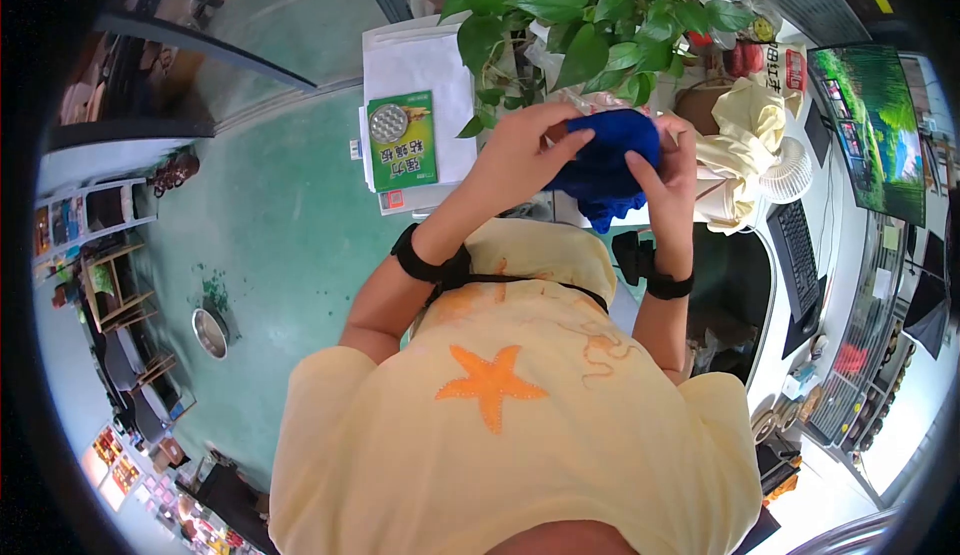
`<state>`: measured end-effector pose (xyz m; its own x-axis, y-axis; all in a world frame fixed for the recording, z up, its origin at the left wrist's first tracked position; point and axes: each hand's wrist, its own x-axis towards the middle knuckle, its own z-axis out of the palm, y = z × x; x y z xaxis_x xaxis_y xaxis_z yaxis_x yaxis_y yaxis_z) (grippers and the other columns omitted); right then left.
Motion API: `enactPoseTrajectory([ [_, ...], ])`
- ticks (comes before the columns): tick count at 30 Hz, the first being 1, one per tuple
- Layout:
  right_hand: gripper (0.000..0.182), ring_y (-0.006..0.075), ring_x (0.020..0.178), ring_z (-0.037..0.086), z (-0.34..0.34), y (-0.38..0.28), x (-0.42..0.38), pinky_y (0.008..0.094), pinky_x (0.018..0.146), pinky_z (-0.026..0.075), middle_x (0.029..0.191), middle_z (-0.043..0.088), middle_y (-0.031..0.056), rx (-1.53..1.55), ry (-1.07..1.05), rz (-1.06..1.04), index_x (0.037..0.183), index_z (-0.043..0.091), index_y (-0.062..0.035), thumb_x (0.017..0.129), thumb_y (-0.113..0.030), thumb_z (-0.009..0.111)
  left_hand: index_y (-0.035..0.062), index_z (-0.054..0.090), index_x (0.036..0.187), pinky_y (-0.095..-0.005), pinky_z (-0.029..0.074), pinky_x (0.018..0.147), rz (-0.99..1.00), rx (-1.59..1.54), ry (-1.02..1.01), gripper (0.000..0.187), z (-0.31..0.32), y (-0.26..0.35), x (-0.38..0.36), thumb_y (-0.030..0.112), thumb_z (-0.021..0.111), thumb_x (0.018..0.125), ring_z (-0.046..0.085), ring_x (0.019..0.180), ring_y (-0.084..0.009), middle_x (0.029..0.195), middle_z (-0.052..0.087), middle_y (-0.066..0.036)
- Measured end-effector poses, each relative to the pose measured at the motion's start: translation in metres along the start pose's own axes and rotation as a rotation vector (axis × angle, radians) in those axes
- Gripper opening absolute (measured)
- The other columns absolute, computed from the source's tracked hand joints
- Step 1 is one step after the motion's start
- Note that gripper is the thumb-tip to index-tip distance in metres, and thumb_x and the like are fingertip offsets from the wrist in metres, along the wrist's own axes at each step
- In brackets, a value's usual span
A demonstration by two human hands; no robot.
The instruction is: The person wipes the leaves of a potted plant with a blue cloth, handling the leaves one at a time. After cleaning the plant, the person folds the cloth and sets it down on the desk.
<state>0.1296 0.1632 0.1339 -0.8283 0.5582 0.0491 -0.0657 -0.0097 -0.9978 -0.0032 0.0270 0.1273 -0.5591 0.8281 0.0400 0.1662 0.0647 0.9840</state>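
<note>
Fingers of the left hand are curled over the near-left edge of the blue cloth, thumb stretched across its top toward the middle, clamped on the fabric. The cloth is bunched between both hands, held up off the surface, just below the leaves of the potted plant. Its bulk runs side to side between the two grips, with a loose tail hanging down under the right half. To the left of the cloth, a green booklet lies flat on the surface, well apart from it. Across to the right hand, whose fingers are pinched on the cloth's right edge, thumb on the front face. Both hands are on it equally, neither nearer. Just beyond the right hand, right of the cloth, sits a pale yellow garment in a heap, and beside that a small white fan.
</note>
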Motion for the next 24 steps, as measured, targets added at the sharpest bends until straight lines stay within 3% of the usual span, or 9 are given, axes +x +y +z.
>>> enactPoseTrajectory([
  [1, 0.045, 0.0123, 0.090, 0.051, 0.004, -0.005, 0.002, 0.0258, 0.082, 0.041, 0.100, 0.048, 0.0054, -0.034, -0.011, 0.005, 0.116, 0.042, -0.0041, 0.076, 0.005, 0.060, 0.0025, 0.061, 0.100, -0.0246, 0.044, 0.062, -0.133, -0.081, -0.028, 0.021, 0.000, 0.002, 0.001, 0.016, 0.062, 0.083, 0.056, 0.072, -0.0120, 0.077, 0.061, -0.005],
  [3, 0.059, 0.0179, 0.094, 0.051, 0.000, -0.003, 0.004, 0.0310, 0.090, 0.039, 0.115, 0.042, 0.0096, -0.093, -0.088, 0.093, 0.130, 0.035, -0.0055, 0.078, 0.001, 0.062, 0.0006, 0.061, 0.100, -0.0228, 0.044, 0.061, -0.105, -0.398, -0.057, 0.021, 0.002, -0.001, 0.004, 0.016, 0.060, 0.085, 0.055, 0.071, -0.0098, 0.076, 0.061, -0.004],
  [6, 0.058, 0.0178, 0.095, 0.052, -0.012, 0.027, 0.012, 0.0317, 0.091, 0.038, 0.119, 0.043, 0.0095, -0.141, -0.373, -0.071, 0.129, 0.036, -0.0040, 0.079, -0.005, 0.064, -0.0018, 0.060, 0.100, -0.0217, 0.043, 0.061, -0.102, -0.634, -0.098, 0.022, 0.009, -0.006, 0.008, 0.016, 0.058, 0.087, 0.054, 0.070, -0.0083, 0.076, 0.061, -0.003],
  [7, 0.050, 0.0162, 0.097, 0.051, -0.008, 0.027, 0.006, 0.0318, 0.090, 0.038, 0.117, 0.047, 0.0077, 0.060, -0.313, 0.068, 0.125, 0.040, -0.0026, 0.081, -0.011, 0.063, -0.0024, 0.060, 0.100, -0.0216, 0.043, 0.061, -0.110, -0.671, -0.110, 0.023, 0.011, -0.007, 0.009, 0.016, 0.057, 0.087, 0.054, 0.070, -0.0082, 0.076, 0.061, -0.002],
  [10, 0.041, 0.0137, 0.096, 0.051, -0.001, 0.032, 0.010, 0.0292, 0.088, 0.039, 0.108, 0.053, 0.0052, 0.381, -0.226, 0.108, 0.120, 0.044, -0.0025, 0.084, -0.012, 0.060, 0.0009, 0.061, 0.101, -0.0213, 0.042, 0.061, -0.181, -0.602, -0.125, 0.020, 0.012, 0.000, 0.012, 0.014, 0.059, 0.086, 0.053, 0.069, -0.0082, 0.081, 0.060, -0.003],
  [13, 0.028, 0.0113, 0.075, 0.052, -0.002, 0.034, 0.017, 0.0250, 0.071, 0.043, 0.089, 0.057, 0.0038, 0.325, -0.098, 0.125, 0.112, 0.047, -0.0030, 0.086, -0.009, 0.056, 0.0052, 0.063, 0.099, -0.0210, 0.041, 0.061, 0.148, -0.082, 0.077, 0.017, 0.008, 0.000, 0.018, 0.011, 0.061, 0.083, 0.053, 0.072, -0.0086, 0.087, 0.058, -0.003],
  [16, 0.023, 0.0087, 0.061, 0.050, 0.001, 0.025, 0.025, 0.0208, 0.054, 0.041, 0.078, 0.056, 0.0031, 0.229, 0.080, 0.124, 0.107, 0.048, -0.0028, 0.086, -0.007, 0.056, 0.0090, 0.066, 0.094, -0.0222, 0.041, 0.055, 0.218, 0.054, 0.203, 0.017, -0.003, 0.002, 0.031, 0.010, 0.065, 0.076, 0.052, 0.067, -0.0108, 0.084, 0.054, -0.004],
  [20, 0.017, 0.0048, 0.051, 0.045, -0.002, 0.015, 0.048, 0.0185, 0.045, 0.036, 0.072, 0.054, 0.0002, 0.062, 0.263, 0.027, 0.099, 0.054, -0.0030, 0.085, -0.011, 0.060, 0.0079, 0.060, 0.101, -0.0221, 0.042, 0.062, 0.110, 0.092, 0.413, 0.022, -0.008, -0.026, 0.054, 0.012, 0.065, 0.080, 0.054, 0.077, -0.0098, 0.090, 0.055, -0.003],
  [24, 0.024, 0.0045, 0.048, 0.045, 0.011, 0.009, 0.070, 0.0193, 0.042, 0.034, 0.072, 0.054, 0.0002, -0.162, 0.433, 0.056, 0.103, 0.054, -0.0032, 0.084, -0.015, 0.062, 0.0027, 0.057, 0.103, -0.0242, 0.044, 0.068, 0.020, 0.001, 0.388, 0.028, -0.001, -0.041, 0.081, 0.017, 0.066, 0.080, 0.055, 0.080, -0.0117, 0.095, 0.058, -0.006],
])
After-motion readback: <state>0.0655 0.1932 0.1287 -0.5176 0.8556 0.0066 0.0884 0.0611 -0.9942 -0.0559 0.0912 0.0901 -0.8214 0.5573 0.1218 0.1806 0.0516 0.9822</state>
